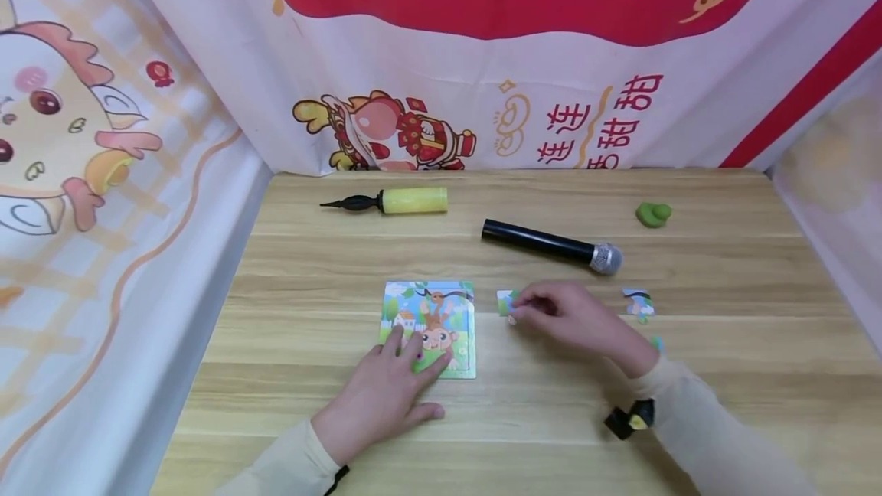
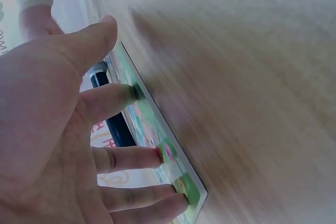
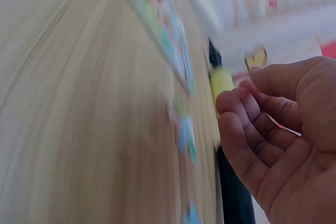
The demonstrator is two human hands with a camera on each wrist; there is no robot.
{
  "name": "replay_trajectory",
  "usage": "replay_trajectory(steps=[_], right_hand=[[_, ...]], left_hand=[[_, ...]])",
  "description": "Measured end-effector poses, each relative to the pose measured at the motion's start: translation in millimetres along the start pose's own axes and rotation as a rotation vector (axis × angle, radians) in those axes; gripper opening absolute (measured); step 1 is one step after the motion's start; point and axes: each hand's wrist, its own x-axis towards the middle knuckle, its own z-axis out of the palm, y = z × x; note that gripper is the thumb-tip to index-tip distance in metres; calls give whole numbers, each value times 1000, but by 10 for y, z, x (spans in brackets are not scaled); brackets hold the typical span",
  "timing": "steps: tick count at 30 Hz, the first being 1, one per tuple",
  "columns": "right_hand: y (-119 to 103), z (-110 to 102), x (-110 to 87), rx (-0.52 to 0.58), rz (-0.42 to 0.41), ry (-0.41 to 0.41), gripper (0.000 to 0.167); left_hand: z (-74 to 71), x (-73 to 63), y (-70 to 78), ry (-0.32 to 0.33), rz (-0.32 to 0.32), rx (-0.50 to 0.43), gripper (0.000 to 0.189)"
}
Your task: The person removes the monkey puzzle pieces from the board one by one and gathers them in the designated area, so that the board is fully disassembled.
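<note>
A square jigsaw puzzle with a monkey picture lies in its frame on the table. My left hand rests its spread, fairly straight fingertips on the lower part of the puzzle, thumb out over the wood; the left wrist view shows these fingertips on the green border. My right hand is to the right of the puzzle, its fingertips overlapping a loose puzzle piece in the head view. In the right wrist view the fingers curl in, the thumb close to the index finger, and no piece shows between them.
More loose pieces, one a branch piece, lie by the right forearm. Behind are a black microphone, a yellow hand pump and a small green object. White printed cloth surrounds the wooden table.
</note>
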Motion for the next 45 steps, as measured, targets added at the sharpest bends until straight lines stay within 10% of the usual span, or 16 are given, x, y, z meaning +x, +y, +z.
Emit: replay_trajectory(steps=[16, 45], right_hand=[[-423, 717, 823, -169, -136, -174, 32], [-461, 814, 911, -104, -81, -183, 23]], left_hand=[[30, -56, -54, 12, 12, -14, 60], [29, -63, -61, -12, 24, -8, 63]])
